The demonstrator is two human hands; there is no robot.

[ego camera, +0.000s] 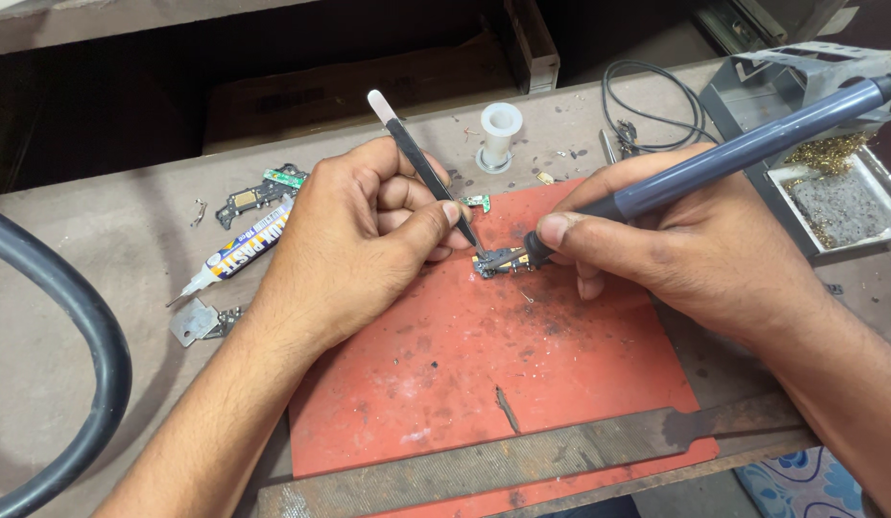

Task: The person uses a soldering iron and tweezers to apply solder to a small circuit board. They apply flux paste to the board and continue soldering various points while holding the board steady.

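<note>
Left hand [354, 235] pinches tweezers [424, 165] onto a small circuit board [500, 259], at 12 o'clock on the red mat [522, 384]. Right hand [685, 249], at the board's 3 o'clock, fingers wrapped round a soldering iron [743, 149], tip touching board.

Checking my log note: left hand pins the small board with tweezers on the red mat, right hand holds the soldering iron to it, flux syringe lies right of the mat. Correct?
One error: the flux syringe lies left of the red mat, beyond the left hand, as the head view shows. The rest holds: tweezers pin the small board, and the right hand holds the soldering iron to it.
</note>
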